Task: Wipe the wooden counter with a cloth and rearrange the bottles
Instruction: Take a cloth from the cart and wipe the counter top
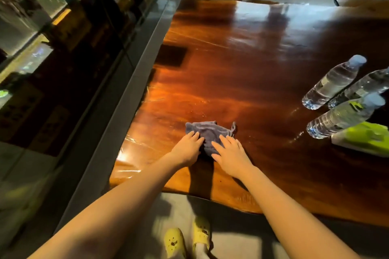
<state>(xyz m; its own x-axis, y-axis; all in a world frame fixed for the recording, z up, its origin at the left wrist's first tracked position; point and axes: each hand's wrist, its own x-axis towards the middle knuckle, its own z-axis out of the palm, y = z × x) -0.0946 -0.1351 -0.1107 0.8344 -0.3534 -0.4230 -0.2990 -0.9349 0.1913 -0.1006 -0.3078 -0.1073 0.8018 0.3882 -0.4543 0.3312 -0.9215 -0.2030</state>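
Pressing down side by side, both hands lie flat on a small blue-grey cloth (207, 133) near the front left part of the glossy wooden table (242, 65); the left hand (187, 149) has its fingers laid forward over the cloth's left edge, and the right hand (230, 154) has its fingers spread across the cloth's right half, neither one pinching or gripping the fabric. The cloth is crumpled, with a frayed corner sticking up at its far right, and it rests on the wood just ahead of the knuckles. Both bare forearms reach in from the bottom of the view. Well apart from the cloth, at the right side of the table, three clear plastic water bottles stand close together: the far bottle (332, 82) with a pale cap, the middle bottle (362, 88) partly cut off by the frame edge, and the near bottle (345, 115) carrying a green mark near its neck. Just beside the near bottle's base lies a lime-green and white flat object (366, 137), too blurred to name. A dark rectangular patch (171, 55) shows on the wood toward the far left. Along the table's left edge runs a glass partition (117, 82) with a grey frame. Below the table's front edge, on the grey floor (231, 242), a pair of yellow clogs (189, 239) is visible
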